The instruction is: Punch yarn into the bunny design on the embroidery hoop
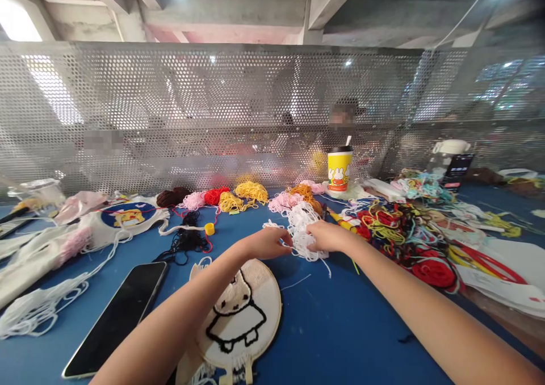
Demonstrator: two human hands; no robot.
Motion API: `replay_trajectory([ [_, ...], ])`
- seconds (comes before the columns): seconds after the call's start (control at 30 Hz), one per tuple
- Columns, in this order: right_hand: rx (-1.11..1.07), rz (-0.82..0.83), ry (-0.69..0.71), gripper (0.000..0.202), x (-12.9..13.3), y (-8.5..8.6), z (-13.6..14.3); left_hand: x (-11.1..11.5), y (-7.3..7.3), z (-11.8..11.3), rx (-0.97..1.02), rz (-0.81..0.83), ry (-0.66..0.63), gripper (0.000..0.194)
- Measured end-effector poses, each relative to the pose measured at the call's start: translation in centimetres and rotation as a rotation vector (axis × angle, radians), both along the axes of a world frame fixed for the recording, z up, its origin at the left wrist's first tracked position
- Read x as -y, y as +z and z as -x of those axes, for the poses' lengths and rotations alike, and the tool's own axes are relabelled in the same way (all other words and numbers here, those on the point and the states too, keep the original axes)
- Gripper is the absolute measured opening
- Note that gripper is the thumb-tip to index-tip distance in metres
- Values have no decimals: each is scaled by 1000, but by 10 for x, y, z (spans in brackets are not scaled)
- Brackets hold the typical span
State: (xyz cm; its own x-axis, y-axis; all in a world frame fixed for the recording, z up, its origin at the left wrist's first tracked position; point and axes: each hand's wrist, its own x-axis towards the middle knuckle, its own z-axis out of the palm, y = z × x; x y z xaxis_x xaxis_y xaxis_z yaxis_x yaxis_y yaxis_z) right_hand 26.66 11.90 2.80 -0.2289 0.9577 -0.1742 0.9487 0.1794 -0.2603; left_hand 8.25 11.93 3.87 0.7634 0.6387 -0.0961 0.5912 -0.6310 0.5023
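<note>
A loose bundle of white yarn point(303, 226) lies in the middle of the blue table. My right hand point(327, 235) grips its right side, fingers partly sunk in the strands. At its left edge, my left hand point(270, 243) has curled fingers pinching at strands of the same yarn. Under my left forearm is an embroidery hoop point(276, 311) with white cloth, on which a rabbit figure point(236, 325) is outlined in black yarn; its upper part is partly hidden by the arm.
A smartphone point(121, 317) lies left of the hoop. Black yarn point(187, 238), a yellow cap point(209, 229) and yellow yarn point(251, 192) sit farther back. A yellow cup point(339, 166) stands by the perforated metal screen point(238, 101). Tangled coloured yarn point(383, 220) and red-handled scissors point(494, 263) are right.
</note>
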Motion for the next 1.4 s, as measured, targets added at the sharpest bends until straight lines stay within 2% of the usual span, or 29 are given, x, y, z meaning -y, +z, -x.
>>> replay_trajectory([
  [0.13, -27, -67, 54, 26, -5, 2, -4, -1, 1, 4, -41, -63, 13, 22],
  [0.3, -235, -209, 76, 15, -4, 30, -17, -7, -3, 9, -18, -103, 41, 25],
  [0.4, -372, -263, 62, 26, 0, 41, -21, -8, -4, 8, 9, -48, 4, 24],
  [0.6, -511, -324, -71, 29, -4, 35, -24, 4, -9, -4, 75, 88, -105, 22],
  [0.73, -543, -357, -117, 36, -5, 33, -22, 9, -12, -12, 97, 138, -66, 21],
  [0.83, -602, -257, 5, 48, 4, 37, -11, 9, -6, -13, 119, 103, 18, 23],
  [1.0, -664, 66, 207, 46, 19, 41, 7, 8, 13, -10, 178, 10, 178, 24],
  [1.13, -675, 166, 238, 37, 21, 43, 9, 10, 26, -4, 236, -17, 246, 26],
  [1.27, -676, 168, 212, 28, 21, 40, 17, 14, 35, -1, 299, 7, 221, 26],
  [1.33, -628, 218, 220, 18, 23, 38, 22, 16, 37, 1, 332, 23, 209, 26],
  [1.4, -549, 287, 230, 19, 23, 35, 22, 15, 39, 3, 367, 39, 201, 26],
])
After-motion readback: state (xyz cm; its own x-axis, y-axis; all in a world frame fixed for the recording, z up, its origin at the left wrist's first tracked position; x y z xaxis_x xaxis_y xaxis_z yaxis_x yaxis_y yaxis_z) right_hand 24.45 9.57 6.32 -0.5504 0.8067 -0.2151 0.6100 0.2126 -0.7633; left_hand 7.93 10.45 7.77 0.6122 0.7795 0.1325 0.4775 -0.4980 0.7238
